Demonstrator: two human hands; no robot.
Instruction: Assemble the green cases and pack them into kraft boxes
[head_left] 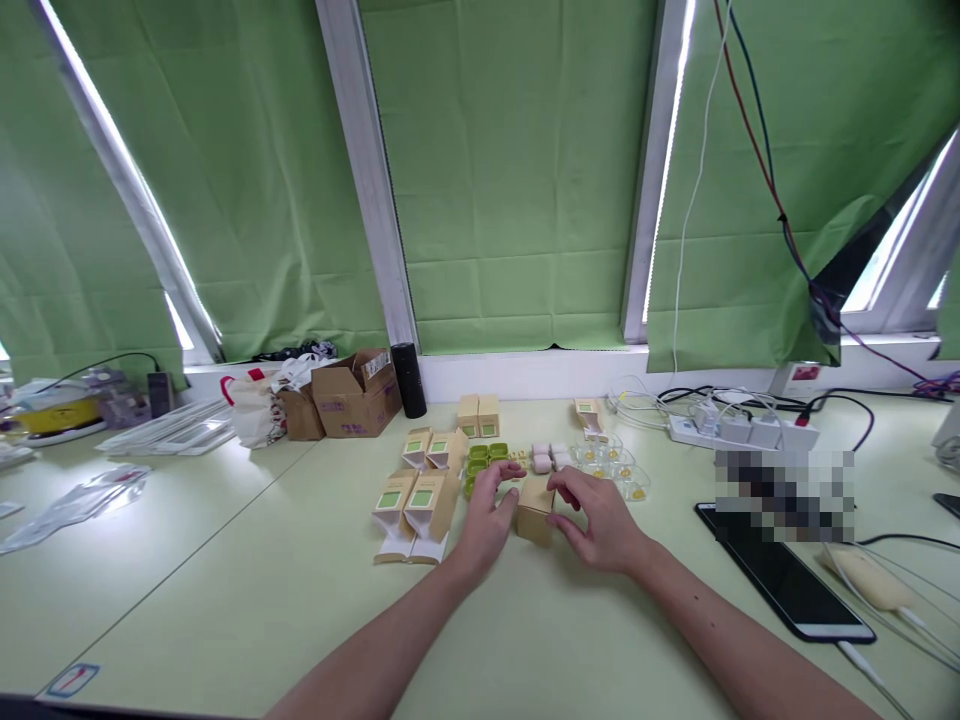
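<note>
A small tan cardboard box stands on the table between my hands. My right hand grips its right side, index finger near the top edge and thumb lower down. On the other side, my left hand is open, with fingers apart and the thumb beside the box's left face. Left of that hand lie several unfolded tan boxes with green labels and white inner flaps. Just beyond the hands are green square cups, pale pink blocks and clear plastic cups with yellow bits inside.
Two closed tan boxes stand farther back, with another open box to their right. A brown carton and black cylinder are at back left. A power strip, cables and a dark tablet lie on the right.
</note>
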